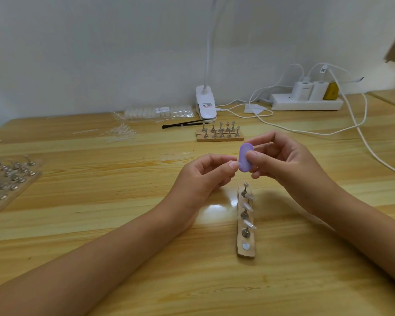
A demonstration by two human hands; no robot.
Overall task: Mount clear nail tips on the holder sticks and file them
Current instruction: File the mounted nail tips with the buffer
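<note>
Three clear plastic nail tips (247, 206) sit on metal holder sticks (245, 215) in the near wooden strip (246, 253). Beyond, the left hand (205, 176) pinches what seems a loose tip (239, 165) against the small purple oval file (245, 157) gripped by the right hand (281, 160). It is likely featherlight and slippery, so pinch its sides.

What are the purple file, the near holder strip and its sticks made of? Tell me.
Purple file: looks like matte plastic or foam, evenly coloured, no shine. Holder strip: apparently raw wood, tan, rough edges. Holder sticks: likely metal, grey and glinting.

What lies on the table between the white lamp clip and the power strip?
In the head view: looping white cables and a small flat white packet, near the wall.
</note>
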